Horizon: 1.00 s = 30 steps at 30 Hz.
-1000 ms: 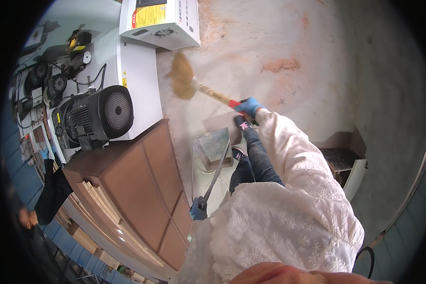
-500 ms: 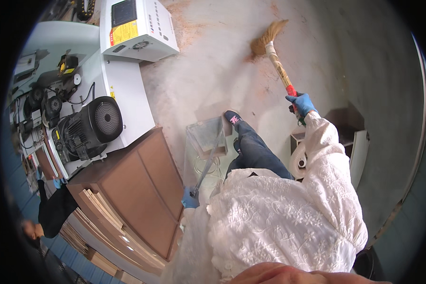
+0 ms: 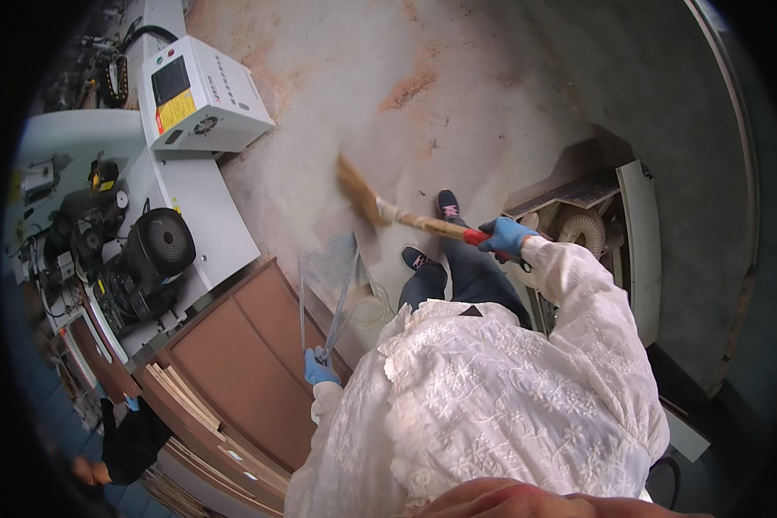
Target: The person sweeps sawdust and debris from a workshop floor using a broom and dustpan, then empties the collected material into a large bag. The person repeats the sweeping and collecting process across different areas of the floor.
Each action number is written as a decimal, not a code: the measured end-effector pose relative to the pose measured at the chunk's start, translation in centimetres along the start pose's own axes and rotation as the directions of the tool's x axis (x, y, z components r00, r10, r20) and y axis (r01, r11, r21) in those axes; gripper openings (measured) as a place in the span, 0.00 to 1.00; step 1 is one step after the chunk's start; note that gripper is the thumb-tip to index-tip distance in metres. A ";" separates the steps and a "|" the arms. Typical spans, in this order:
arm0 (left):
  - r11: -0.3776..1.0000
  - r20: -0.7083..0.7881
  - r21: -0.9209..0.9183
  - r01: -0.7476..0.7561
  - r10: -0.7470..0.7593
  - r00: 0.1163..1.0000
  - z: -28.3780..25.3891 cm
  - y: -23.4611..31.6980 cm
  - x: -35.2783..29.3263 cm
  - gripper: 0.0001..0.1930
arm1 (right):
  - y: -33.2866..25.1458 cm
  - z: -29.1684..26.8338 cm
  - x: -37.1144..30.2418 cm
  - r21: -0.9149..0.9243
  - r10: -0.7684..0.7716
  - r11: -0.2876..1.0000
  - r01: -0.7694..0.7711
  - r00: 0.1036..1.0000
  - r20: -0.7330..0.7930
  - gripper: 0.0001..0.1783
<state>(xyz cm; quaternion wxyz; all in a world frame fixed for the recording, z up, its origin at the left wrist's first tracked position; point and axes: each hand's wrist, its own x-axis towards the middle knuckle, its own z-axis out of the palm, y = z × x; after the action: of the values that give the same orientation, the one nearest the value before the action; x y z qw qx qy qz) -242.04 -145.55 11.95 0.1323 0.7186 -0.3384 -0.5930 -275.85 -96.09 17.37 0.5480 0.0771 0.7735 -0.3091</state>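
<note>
The broom head (image 3: 362, 194) looks like rough straw, the shirt (image 3: 509, 388) embroidered cloth, the floor (image 3: 337, 78) matt.

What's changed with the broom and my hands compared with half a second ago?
The broom has swung leftward and in toward the shoes, so its bristles have left the reddish dust. The view has turned as well. Nothing was visibly picked up or let go: the right hand still holds the broom, and the left hand still holds the dustpan.
</note>
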 end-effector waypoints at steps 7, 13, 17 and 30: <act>0.997 -0.046 0.080 -0.013 0.016 0.999 1.8 -1.8 -3.7 0.11 | 3.7 -4.6 8.6 -0.613 -0.103 0.790 -0.011 0.983 -0.150 0.22; 0.997 -0.114 0.083 0.006 0.003 0.993 6.6 -4.8 -9.8 0.09 | 1.5 -22.8 12.8 -0.564 -0.126 0.824 -0.054 0.953 -0.276 0.18; 0.979 -0.185 0.205 0.013 0.026 0.982 9.7 -6.0 -14.1 0.11 | 1.5 -36.0 14.5 -0.557 -0.095 0.816 -0.158 0.913 -0.398 0.28; 0.990 -0.298 0.142 0.015 0.028 0.954 19.4 -8.6 -19.6 0.16 | 6.0 -51.6 13.7 -0.413 -0.055 0.891 -0.189 0.857 -0.513 0.24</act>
<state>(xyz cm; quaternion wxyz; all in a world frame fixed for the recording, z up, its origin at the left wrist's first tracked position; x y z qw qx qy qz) -258.79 -122.50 16.76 0.1325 0.8065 -0.3583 -0.4512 -319.73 -65.28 13.49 0.3363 0.0553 0.9375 -0.0706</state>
